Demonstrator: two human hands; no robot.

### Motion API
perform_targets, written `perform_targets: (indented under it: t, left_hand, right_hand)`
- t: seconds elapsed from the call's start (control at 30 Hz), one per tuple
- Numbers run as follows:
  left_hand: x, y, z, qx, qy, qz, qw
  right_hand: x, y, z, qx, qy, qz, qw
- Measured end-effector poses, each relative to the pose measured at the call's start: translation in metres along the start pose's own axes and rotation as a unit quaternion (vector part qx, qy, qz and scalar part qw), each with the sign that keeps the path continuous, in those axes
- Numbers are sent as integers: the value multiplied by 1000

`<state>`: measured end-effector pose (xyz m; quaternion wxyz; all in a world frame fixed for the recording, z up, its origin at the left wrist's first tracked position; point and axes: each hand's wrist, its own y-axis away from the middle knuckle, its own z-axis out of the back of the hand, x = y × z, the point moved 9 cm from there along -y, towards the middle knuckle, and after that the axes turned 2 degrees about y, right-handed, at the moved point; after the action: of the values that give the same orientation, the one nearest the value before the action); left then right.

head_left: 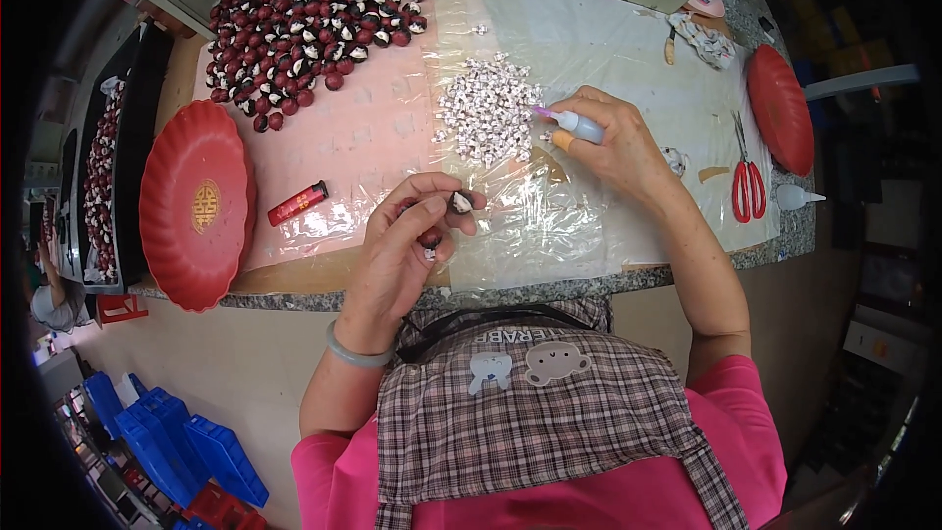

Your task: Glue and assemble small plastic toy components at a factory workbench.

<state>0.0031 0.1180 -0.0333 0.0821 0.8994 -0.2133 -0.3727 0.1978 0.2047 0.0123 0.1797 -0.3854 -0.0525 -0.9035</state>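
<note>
My left hand (388, 250), with a pale bangle on its wrist, is closed around small rounded pieces. A black-and-white piece (460, 202) shows at its fingertips, and a dark red one (429, 237) sits lower, partly hidden by the fingers. My right hand (620, 145) grips a small squeeze bottle (586, 128) with a white collar and a purple tip. An orange cover (562, 140) wraps one of its digits. The bottle's tip points left, at the edge of a heap of tiny white pieces (481, 113) with dark marks.
Dark red, black and white balls (304, 29) are heaped at the far left. A red scalloped tray (162, 245) and a red lighter (297, 203) lie nearer. Red-handled scissors (749, 194), another squeeze bottle (797, 197) and a second red tray (782, 113) are at right.
</note>
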Motion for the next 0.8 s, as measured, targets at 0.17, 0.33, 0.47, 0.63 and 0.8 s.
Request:
perform_targets:
  t: [0.17, 0.33, 0.47, 0.63, 0.8]
  left_hand:
    - [-1, 1, 3, -23, -41, -17, 999]
    - [-1, 0, -2, -21, -63, -28, 997]
    - [-1, 1, -7, -16, -110, -44, 993]
    - [0, 3, -14, -1, -163, -56, 985]
    - [2, 6, -15, -15, -206, -52, 977]
  right_hand:
    - [6, 4, -7, 8, 72, -4, 997]
    - [21, 12, -4, -7, 1, 16, 1000]
    - [38, 26, -18, 34, -208, -19, 977]
    - [45, 37, -36, 66, -314, -96, 942]
    - [60, 39, -31, 10, -245, 18, 969]
